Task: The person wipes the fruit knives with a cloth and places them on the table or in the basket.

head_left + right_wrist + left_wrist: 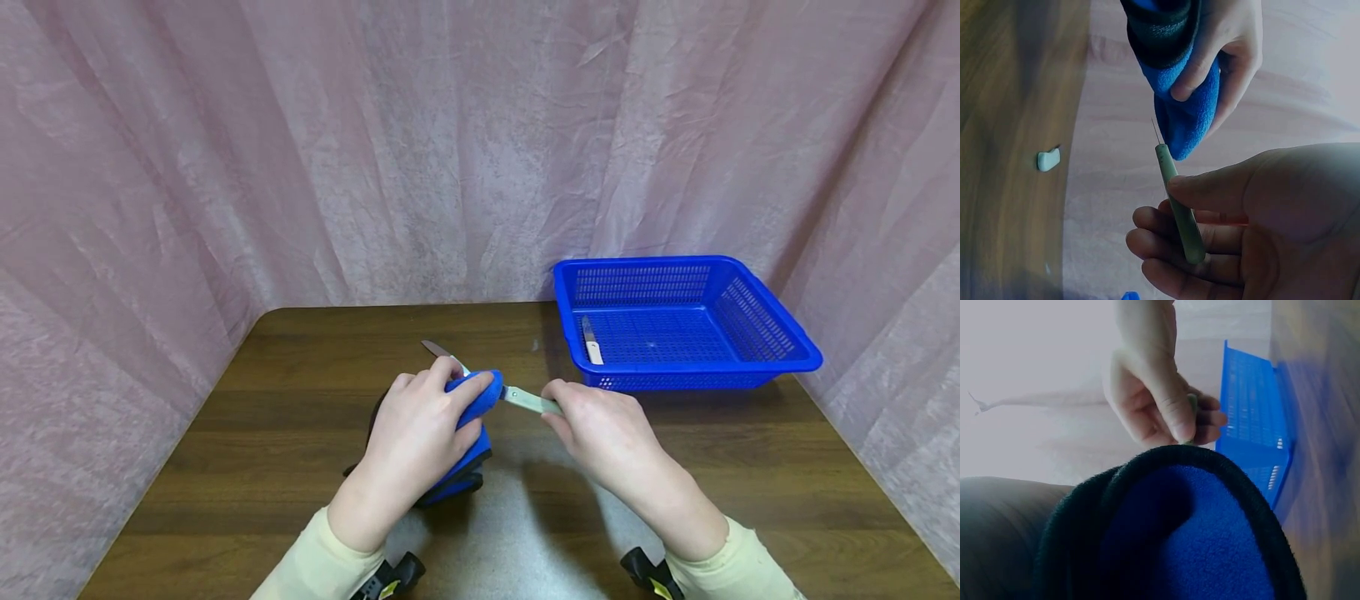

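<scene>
My left hand (420, 421) grips a folded blue cloth (480, 400) with black edging, which hangs below the fingers. In my right hand (607, 425) is a knife (531, 401) with a pale green handle, pinched between thumb and fingers. The knife's blade points left toward the cloth; in the right wrist view it shows as a thin line (1155, 130) beside the cloth's tip. Whether blade and cloth touch I cannot tell. Beyond the left hand, a second knife (435, 347) lies on the table, its handle partly hidden by the fingers.
A blue perforated basket (697, 367) stands at the back right of the wooden table (300, 375). Inside, by its left wall, lies a knife with a white handle (594, 353). Pink curtains (450, 167) hang behind and at both sides.
</scene>
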Tool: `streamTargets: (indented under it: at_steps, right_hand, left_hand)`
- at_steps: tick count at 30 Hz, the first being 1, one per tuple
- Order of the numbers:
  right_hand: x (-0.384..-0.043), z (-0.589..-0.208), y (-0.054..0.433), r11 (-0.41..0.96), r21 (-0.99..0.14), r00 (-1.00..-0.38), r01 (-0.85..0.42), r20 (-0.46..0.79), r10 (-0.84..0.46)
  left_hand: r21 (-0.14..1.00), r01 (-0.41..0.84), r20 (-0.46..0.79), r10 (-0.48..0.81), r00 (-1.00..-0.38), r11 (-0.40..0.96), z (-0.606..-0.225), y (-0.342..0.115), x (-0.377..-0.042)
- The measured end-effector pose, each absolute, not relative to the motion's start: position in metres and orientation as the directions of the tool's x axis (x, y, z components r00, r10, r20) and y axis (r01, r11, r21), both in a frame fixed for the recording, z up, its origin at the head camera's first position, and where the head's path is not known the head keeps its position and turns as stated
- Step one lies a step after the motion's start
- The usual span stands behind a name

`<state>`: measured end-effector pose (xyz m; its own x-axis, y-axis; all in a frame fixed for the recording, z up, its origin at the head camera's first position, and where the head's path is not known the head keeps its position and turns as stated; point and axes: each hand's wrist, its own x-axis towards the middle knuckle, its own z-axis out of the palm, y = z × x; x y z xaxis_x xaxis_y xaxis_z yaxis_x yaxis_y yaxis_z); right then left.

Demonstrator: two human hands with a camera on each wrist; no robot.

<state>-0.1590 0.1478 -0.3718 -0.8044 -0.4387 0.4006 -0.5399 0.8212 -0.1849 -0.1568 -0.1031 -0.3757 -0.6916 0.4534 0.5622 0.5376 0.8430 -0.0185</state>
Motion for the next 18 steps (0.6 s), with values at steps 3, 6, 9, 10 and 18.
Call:
streamTargets:
  at_steps: [3,6,9,10,18]
  right_hand:
    - [-0.1585,-0.3715,0.1476,0.820,-0.190,-0.805,-0.540,0.399,-0.438]
    - [-0.1581,-0.3714,0.1474,0.820,-0.192,-0.808,-0.538,0.396,-0.437]
    - [-0.1581,-0.3715,0.1472,0.821,-0.192,-0.808,-0.538,0.395,-0.438]
    - [-0.1581,-0.3715,0.1472,0.820,-0.191,-0.807,-0.539,0.396,-0.438]
    - [-0.1580,-0.3717,0.1471,0.819,-0.186,-0.803,-0.543,0.400,-0.442]
  left_hand:
    - [-0.024,0.544,0.556,0.463,-0.690,0.839,-0.3766,-0.1002,-0.1552]
    - [-0.030,0.545,0.549,0.470,-0.691,0.838,-0.3776,-0.0990,-0.1547]
    - [-0.032,0.545,0.547,0.471,-0.692,0.838,-0.3776,-0.0987,-0.1543]
    - [-0.032,0.545,0.546,0.471,-0.692,0.838,-0.3775,-0.0985,-0.1541]
    - [-0.039,0.547,0.541,0.478,-0.692,0.836,-0.3783,-0.0980,-0.1544]
